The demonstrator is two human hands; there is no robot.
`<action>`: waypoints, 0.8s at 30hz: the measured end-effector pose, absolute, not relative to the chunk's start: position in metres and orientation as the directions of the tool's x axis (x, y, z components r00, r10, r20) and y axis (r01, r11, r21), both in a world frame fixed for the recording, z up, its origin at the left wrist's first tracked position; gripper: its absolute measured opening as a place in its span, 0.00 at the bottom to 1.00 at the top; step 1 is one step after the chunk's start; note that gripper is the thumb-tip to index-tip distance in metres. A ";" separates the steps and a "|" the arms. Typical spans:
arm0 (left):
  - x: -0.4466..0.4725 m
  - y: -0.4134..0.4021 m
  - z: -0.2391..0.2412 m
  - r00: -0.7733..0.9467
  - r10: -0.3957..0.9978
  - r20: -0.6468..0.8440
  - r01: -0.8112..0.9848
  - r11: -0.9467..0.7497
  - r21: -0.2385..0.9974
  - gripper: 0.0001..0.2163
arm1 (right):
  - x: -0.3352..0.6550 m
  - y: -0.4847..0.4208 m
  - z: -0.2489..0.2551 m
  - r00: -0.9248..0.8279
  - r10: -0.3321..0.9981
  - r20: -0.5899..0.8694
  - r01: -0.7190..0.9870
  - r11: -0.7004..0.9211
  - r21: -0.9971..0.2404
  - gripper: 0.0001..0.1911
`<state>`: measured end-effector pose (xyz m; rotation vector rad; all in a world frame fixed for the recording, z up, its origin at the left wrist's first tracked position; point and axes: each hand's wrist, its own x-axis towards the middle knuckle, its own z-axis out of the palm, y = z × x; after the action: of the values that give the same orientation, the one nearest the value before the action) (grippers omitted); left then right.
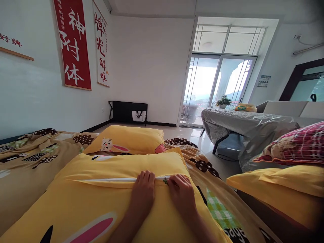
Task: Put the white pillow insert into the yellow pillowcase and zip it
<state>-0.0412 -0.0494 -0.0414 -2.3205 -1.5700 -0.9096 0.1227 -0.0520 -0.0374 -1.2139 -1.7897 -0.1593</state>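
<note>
A yellow pillow in a printed pillowcase [101,199] lies flat right before me, with a pink rabbit ear on its near part. Across its upper part runs a white zipper [111,180], with a small dark green patch showing at its right end. My left hand [144,189] is closed over the zipper line, its fingers curled on the fabric. Just to the right, my right hand [182,192] pinches the pillowcase at the zipper's right end. Whether a zipper pull is between those fingers is hidden.
Behind lies a second yellow pillow [131,136] on a patterned brown blanket [30,168]. At the right are a yellow folded cloth [283,182] and a red plaid pillow [298,145]. A plastic-covered table [227,116] stands beyond, near a sliding glass door [202,81].
</note>
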 end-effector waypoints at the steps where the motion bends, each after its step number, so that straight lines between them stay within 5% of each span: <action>1: -0.042 -0.050 -0.042 0.257 0.772 0.581 0.885 -0.429 0.179 0.13 | 0.124 -0.053 -0.038 -0.074 0.655 0.752 0.784 0.505 -0.362 0.10; 13: -0.041 -0.065 -0.020 0.276 0.842 0.464 0.850 -0.439 0.291 0.09 | 0.149 -0.070 -0.009 -0.159 0.782 0.603 0.809 0.454 -0.375 0.10; 17: -0.037 -0.068 -0.019 0.239 0.854 0.463 0.888 -0.385 0.251 0.17 | 0.153 -0.075 -0.003 -0.175 0.841 0.512 0.823 0.411 -0.393 0.09; 24: -0.034 -0.071 -0.017 0.200 0.863 0.464 0.910 -0.339 0.238 0.14 | 0.157 -0.077 -0.002 -0.129 0.855 0.502 0.857 0.351 -0.377 0.11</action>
<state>-0.0338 -0.0706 -0.0172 -2.3640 -1.7516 -0.8172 0.1574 -0.0770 -0.0020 -1.4879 -1.9624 -0.0043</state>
